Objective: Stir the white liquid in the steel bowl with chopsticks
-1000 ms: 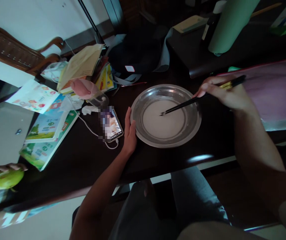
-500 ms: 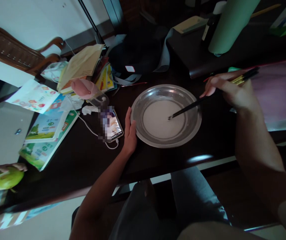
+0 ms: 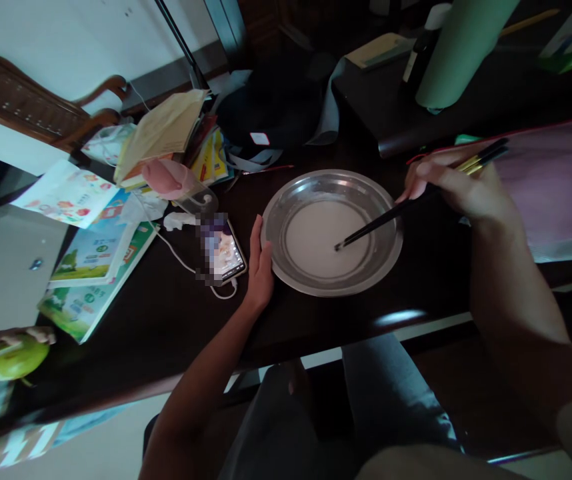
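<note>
A round metal basin (image 3: 391,260) holds a whitish, milky liquid (image 3: 316,233). My left hand (image 3: 260,270) steadies its left rim, thumb and fingers against the side. Above the right side of the basin, my right hand (image 3: 453,180) is closed around black chopsticks (image 3: 381,219) with gold bands near the upper end. They slant down to the left, their tips at the liquid near the basin's middle. Just left of my left hand lies a lit phone (image 3: 229,250) with a white cable plugged in.
Booklets (image 3: 91,267), a pink-topped clear bottle (image 3: 171,180) and a dark bag (image 3: 276,107) lie left and behind. A green cylinder (image 3: 466,60) stands at back right, near a pink folder (image 3: 561,180). Another person's hand (image 3: 41,333) holds a green fruit (image 3: 19,360) and a knife is beside it.
The chopsticks' tips have shifted slightly left and down in the liquid, and my right hand moved a little left with them. My left hand and the basin stay put.
</note>
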{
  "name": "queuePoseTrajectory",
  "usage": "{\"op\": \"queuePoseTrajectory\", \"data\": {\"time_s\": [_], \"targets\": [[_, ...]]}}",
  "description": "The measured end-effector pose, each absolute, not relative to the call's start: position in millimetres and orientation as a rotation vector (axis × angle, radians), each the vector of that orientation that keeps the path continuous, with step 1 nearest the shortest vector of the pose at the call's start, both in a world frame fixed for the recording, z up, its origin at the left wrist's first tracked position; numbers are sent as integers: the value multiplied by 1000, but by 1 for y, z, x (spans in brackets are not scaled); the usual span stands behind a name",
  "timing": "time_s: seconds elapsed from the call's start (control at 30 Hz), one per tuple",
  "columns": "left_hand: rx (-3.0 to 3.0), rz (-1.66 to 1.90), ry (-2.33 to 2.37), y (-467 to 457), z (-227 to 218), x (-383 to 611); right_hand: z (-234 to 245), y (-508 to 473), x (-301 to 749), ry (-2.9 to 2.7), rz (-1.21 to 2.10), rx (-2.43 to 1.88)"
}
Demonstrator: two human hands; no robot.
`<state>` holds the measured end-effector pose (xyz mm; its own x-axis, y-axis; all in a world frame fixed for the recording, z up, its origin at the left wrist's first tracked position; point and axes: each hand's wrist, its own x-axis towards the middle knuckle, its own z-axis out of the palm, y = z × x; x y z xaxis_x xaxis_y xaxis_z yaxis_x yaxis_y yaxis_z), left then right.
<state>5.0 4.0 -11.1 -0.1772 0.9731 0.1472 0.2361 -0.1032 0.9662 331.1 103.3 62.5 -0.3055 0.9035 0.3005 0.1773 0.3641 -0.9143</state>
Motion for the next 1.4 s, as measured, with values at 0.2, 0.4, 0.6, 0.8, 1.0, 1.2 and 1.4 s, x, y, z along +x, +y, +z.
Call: {"op": "queuePoseTrajectory", "data": {"time_s": [0.2,0.4,0.6,0.8,1.0,1.2,1.4], "targets": [[1379,1328,1466,4,-10,5,62,99,318,-1907,1100,-956],[1381,1336,1458,4,-11,6,61,106,335,-1668,921,-991],[1387,1324,1470,4,-8,7,63,98,320,-1931,1139,-923],[1380,1328,1450,4,-11,5,60,105,332,-1707,864,-1033],[1364,1330,1438,5,-13,6,65,100,326,-1900,1135,-940],[1376,1323,1447,5,-13,5,64,102,328,-1776,906,-1102],[1399,1320,1463,4,-9,7,64,103,332,-1827,1070,-998]]}}
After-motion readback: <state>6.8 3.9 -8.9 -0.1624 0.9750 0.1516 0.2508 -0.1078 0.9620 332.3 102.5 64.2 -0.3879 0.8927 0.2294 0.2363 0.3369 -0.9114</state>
